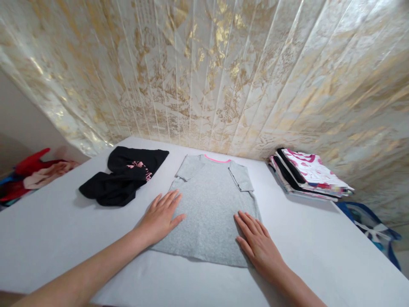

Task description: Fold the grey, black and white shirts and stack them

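A grey T-shirt (211,213) lies spread on the white table in front of me, its pink-edged neckline at the far end. Both short sleeves are folded in over the body. My left hand (164,215) rests flat on the shirt's left edge, fingers stretched out and thumb apart. On the right side of the shirt, lower down, my right hand (254,238) lies palm down with its fingers extended. Neither hand grips anything.
A crumpled black garment (134,170) with pink print lies at the left of the table (300,238). Folded clothes (306,175) are stacked at the back right. Red and pink clothes (35,172) lie beyond the left edge, a blue-trimmed bag (372,230) beyond the right. A gold-patterned curtain (204,76) hangs behind.
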`<state>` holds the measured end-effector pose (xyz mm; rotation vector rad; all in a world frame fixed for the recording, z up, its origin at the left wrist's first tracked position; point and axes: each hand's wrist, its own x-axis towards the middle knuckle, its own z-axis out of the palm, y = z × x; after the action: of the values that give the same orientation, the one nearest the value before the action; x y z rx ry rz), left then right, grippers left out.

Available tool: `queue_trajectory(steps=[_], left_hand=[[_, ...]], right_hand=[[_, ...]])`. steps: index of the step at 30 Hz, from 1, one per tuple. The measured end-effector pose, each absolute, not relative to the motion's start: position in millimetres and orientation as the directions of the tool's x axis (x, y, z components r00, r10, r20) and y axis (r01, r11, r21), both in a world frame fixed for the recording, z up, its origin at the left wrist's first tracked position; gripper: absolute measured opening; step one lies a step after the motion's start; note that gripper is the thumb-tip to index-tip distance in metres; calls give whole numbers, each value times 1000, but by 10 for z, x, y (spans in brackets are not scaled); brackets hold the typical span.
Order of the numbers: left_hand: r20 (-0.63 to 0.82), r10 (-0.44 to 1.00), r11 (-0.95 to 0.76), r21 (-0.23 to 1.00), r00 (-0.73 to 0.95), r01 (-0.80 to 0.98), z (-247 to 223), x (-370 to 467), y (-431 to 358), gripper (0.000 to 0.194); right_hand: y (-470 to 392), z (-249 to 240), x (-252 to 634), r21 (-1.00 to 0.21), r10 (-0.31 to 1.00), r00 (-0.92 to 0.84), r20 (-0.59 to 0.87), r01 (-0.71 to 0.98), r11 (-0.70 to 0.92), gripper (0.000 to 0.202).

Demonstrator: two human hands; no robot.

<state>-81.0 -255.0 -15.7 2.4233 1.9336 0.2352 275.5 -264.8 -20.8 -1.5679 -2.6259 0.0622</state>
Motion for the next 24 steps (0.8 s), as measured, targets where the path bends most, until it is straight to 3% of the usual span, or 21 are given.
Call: queue_trajectory(steps=[7,13,19,24], left_hand=[[176,976,-147,105,127,984,-68,-666,-2043,53],[182,983,-23,84,7,996,-137,-790,-2057,58],[142,986,-99,75,88,992,-85,-796,-2001,56],[134,990,-65,75,54,995,-84,-780,-1931,60]], right_hand=[[-2243,-64,2530,-87,935,-346,80,932,352,59],[-2145,-218,2514,-26,987,-143,73,989,145,62],[-2111,-171,2525,-39,995,-100,28,994,102,63],[-2011,-142,2633,-50,999,-37,20,998,38,63]])
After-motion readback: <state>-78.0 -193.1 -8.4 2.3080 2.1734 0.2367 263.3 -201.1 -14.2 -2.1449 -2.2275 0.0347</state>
